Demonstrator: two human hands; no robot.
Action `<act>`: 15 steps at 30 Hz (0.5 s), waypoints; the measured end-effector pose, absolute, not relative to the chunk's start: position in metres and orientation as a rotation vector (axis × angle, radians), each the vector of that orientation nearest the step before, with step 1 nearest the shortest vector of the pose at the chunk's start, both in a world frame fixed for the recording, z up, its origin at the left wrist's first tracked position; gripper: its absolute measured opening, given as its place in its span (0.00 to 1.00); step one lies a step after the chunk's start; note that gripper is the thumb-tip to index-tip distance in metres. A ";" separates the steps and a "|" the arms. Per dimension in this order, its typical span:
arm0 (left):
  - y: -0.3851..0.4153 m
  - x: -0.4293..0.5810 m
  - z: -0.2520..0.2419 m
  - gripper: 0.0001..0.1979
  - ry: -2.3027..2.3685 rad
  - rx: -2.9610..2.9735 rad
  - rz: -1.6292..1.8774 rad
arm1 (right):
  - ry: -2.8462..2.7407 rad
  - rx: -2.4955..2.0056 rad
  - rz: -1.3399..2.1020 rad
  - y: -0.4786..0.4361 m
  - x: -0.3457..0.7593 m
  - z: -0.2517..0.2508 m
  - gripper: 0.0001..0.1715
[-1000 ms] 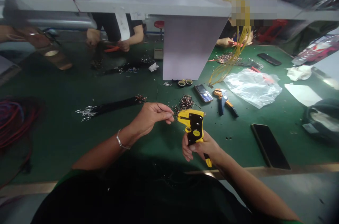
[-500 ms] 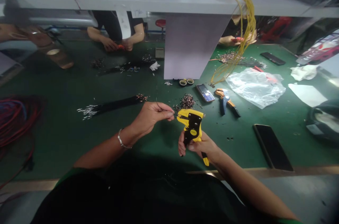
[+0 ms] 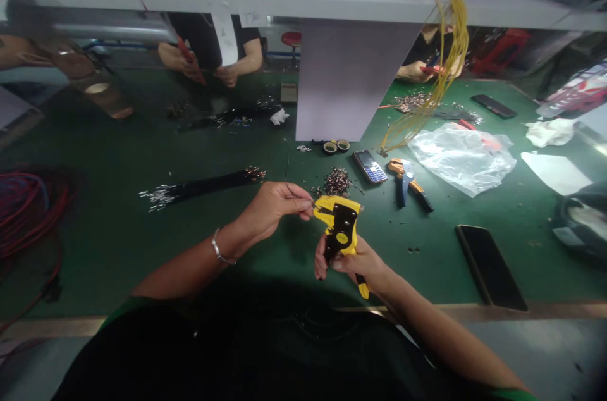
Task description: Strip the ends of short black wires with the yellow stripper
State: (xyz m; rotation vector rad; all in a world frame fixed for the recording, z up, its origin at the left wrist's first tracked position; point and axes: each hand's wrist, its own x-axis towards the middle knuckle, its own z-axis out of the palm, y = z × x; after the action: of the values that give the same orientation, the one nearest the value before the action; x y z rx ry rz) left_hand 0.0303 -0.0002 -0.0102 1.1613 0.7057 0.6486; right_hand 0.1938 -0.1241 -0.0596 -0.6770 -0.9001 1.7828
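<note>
Wire (image 3: 287, 164): one thin dark strand at the centre of the frame, curving up from the left hand (image 3: 277, 202); its working end is too small to make out.
Left hand: thumb and forefinger pinch the wire, their tips right by the yellow nose of the tool; whether they touch it, I cannot tell.
Right hand (image 3: 358, 262): wrapped around the handles of the yellow-and-black tool (image 3: 337, 224), right of centre; whether the jaws are closed cannot be told.
Feeding: the step looks to be presenting the wire end to the nose. Best kept straight and square to it, fingertips clear of the edges, tool held steady.
Squeeze: a full, even press should bite cleanly; a skewed entry could nick the strands.
Tool body: pistol-shaped, yellow shell with a flat black side plate and a round yellow disc.
Black bundle (image 3: 208, 186): left of centre, a long slim sheaf, silvery tips at its left end, coppery ones at its right.
Small pieces (image 3: 337, 181): loose heap just above the tool, short dark bits with coppery glints.
Tabletop (image 3: 118, 154): smooth green, dull sheen.
Plastic bag (image 3: 462, 154): right of the frame, clear, crumpled, glossy along its creases.
</note>
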 end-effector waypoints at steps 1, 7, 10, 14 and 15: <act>0.000 0.031 -0.010 0.07 0.709 1.146 0.643 | -0.892 -0.679 1.782 -0.124 0.194 -0.060 0.14; 0.001 0.032 -0.012 0.09 0.735 1.066 0.599 | -0.910 -0.688 1.779 -0.123 0.193 -0.059 0.13; 0.000 0.032 -0.012 0.10 0.740 1.061 0.586 | -0.912 -0.707 1.767 -0.123 0.194 -0.059 0.13; -0.001 0.032 -0.012 0.09 0.747 1.048 0.599 | -0.931 -0.706 1.762 -0.122 0.195 -0.061 0.13; -0.001 0.032 -0.012 0.09 0.750 1.040 0.604 | -0.939 -0.703 1.763 -0.122 0.195 -0.061 0.13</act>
State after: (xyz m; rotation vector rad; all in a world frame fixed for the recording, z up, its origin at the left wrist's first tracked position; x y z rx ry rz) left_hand 0.0324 -0.0006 -0.0117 1.0404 0.7497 0.6036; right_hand 0.1952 -0.1217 -0.0609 -0.7032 -0.9389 1.7627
